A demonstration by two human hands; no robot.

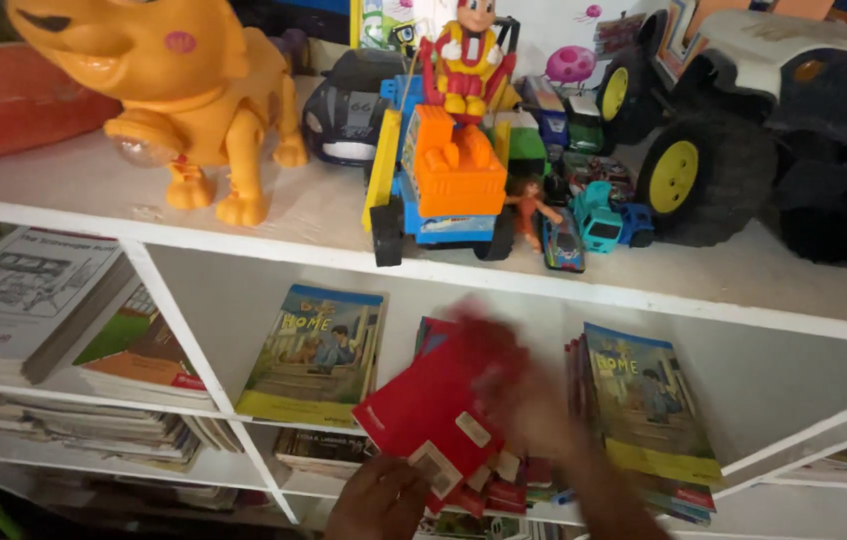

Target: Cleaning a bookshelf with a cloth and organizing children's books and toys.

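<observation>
A white shelf unit (643,290) is carrying everything here. Its top board is holding hard plastic toys: a glossy orange dog (173,90) is standing toward the left end, a blue and orange digger (443,180) with a small figure riding on it is sitting at the middle near the front edge, a dark toy car (343,110) is resting behind it, small turquoise trucks (603,220) are crowding just beside the digger, and a big-wheeled white buggy (773,120) is filling the right end.

The compartment below is holding thin paper booklets in leaning piles: a stack with green and blue covers (318,355) at its left side, a like stack (648,400) at its right side, and red booklets between them. The compartment further left is holding flat piles of grey and green printed books (33,300).

The left hand (378,500) is curling its fingers onto the lower edge of a red booklet (423,410), gripping it near the front edge of the lower shelf. The right hand (533,400) is smeared by motion over the red pile; whether its fingers are apart or closed cannot be told.
</observation>
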